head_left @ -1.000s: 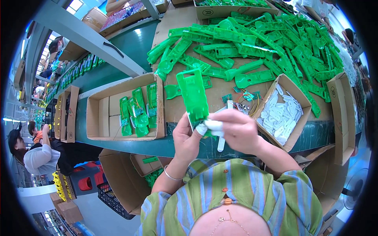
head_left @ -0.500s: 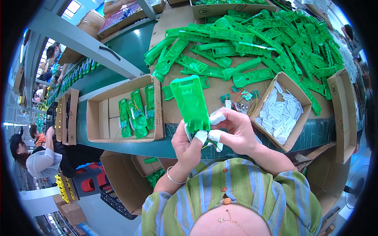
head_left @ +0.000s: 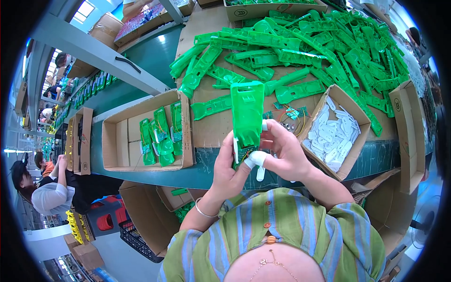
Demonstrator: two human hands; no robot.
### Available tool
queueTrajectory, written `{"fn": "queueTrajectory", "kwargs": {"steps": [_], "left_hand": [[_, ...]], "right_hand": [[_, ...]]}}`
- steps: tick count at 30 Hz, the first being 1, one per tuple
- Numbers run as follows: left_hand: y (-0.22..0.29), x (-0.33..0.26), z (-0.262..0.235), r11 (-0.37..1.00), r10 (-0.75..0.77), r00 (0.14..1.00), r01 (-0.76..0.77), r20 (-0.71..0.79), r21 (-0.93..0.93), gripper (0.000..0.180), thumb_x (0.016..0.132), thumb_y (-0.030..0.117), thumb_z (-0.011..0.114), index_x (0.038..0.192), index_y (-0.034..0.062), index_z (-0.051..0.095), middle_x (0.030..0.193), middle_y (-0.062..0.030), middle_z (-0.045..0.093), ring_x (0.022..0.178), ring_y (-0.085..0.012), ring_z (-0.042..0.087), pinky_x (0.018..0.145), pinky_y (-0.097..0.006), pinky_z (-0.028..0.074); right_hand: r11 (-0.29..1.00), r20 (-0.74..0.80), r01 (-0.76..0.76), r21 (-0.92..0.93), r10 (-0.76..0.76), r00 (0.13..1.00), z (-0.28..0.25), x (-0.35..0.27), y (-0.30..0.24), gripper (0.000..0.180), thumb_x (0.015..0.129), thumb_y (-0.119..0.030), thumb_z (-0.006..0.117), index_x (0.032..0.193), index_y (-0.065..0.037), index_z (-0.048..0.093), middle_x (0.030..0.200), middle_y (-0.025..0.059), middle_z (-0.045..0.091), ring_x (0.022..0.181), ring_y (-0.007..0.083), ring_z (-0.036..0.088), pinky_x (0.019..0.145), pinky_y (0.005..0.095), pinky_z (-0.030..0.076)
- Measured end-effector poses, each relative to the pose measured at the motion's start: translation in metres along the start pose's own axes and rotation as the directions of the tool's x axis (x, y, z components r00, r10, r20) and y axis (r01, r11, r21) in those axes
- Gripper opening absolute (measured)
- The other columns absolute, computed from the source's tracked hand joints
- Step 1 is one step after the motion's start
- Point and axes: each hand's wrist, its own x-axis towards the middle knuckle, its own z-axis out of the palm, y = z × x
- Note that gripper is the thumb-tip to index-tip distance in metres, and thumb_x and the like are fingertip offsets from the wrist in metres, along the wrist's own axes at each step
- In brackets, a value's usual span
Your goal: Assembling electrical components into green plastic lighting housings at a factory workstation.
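Observation:
A green plastic shell [head_left: 247, 110] stands nearly upright between my hands, its hollow side toward me. My left hand [head_left: 228, 169] is closed around its lower left side, next to a white strip [head_left: 236, 143] on the shell's edge. My right hand [head_left: 289, 160] pinches at the shell's lower right, with white covers on its thumb and a fingertip. A small circuit board [head_left: 243, 153] with thin wires shows at the shell's lower end. Both thumbs meet there and hide part of it. A white plastic piece [head_left: 260, 173] juts out below my right thumb.
A large pile of green shells [head_left: 300, 51] covers the cardboard ahead. An open box of white plastic pieces [head_left: 336, 134] stands at right. Wired circuit boards [head_left: 293, 113] lie beside it. At left, a cardboard box [head_left: 110, 141] holds several green shells with boards. Another person [head_left: 51, 192] sits far left.
The shell has swung from a leftward tilt to nearly upright and shifted slightly right. My right hand's fingers have moved in behind its lower edge, and the thumbs now press together.

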Motion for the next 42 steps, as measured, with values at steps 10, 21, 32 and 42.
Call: {"fn": "queueTrajectory", "kwargs": {"steps": [10, 21, 32, 42], "left_hand": [[0.011, 0.000, 0.009, 0.892, 0.219, 0.976, -0.208, 0.019, 0.401, 0.056, 0.080, 0.000, 0.053, 0.130, -0.0073, 0.027, 0.105, -0.0164, 0.057, 0.093, -0.0223, 0.060, 0.080, -0.032, 0.047], [-0.001, 0.002, 0.006, 0.999, -0.013, 1.000, 0.012, -0.027, -0.045, 0.063, 0.082, 0.006, 0.053, 0.136, -0.0033, 0.021, 0.118, -0.0169, 0.049, 0.101, -0.0229, 0.056, 0.084, -0.034, 0.045], [-0.002, 0.012, -0.025, 0.570, -0.117, 0.992, 0.105, 0.046, -0.815, 0.055, 0.092, 0.046, 0.034, 0.117, -0.0019, 0.043, 0.102, -0.0144, 0.051, 0.082, -0.0226, 0.053, 0.072, -0.034, 0.045], [-0.001, 0.021, -0.078, 0.428, 0.483, 0.875, -0.212, -0.024, 0.878, 0.052, 0.084, 0.013, 0.057, 0.131, 0.0012, 0.038, 0.094, -0.0109, 0.058, 0.081, -0.0182, 0.053, 0.071, -0.028, 0.043]], "right_hand": [[0.997, -0.055, -0.060, -0.040, 0.058, 0.997, 0.005, -0.002, 0.002, 0.047, 0.071, 0.001, 0.061, 0.113, -0.002, 0.040, 0.101, 0.0046, 0.051, 0.096, 0.0122, 0.054, 0.085, 0.0295, 0.046], [0.946, 0.126, -0.240, 0.220, 0.216, 0.968, -0.010, 0.016, 0.013, 0.051, 0.074, 0.001, 0.063, 0.118, -0.003, 0.037, 0.102, 0.0048, 0.052, 0.095, 0.0122, 0.054, 0.077, 0.0267, 0.049], [0.968, 0.503, -0.163, 0.191, 0.046, 0.863, -0.005, 0.009, 0.062, 0.046, 0.084, -0.013, 0.059, 0.123, 0.001, 0.038, 0.115, 0.0102, 0.051, 0.100, 0.0154, 0.053, 0.091, 0.0320, 0.041], [0.942, 0.265, -0.330, -0.061, 0.334, 0.905, 0.012, -0.010, 0.023, 0.020, 0.082, -0.013, 0.061, 0.094, -0.003, 0.048, 0.067, -0.0002, 0.048, 0.056, 0.0092, 0.046, 0.052, 0.0243, 0.038]]}}
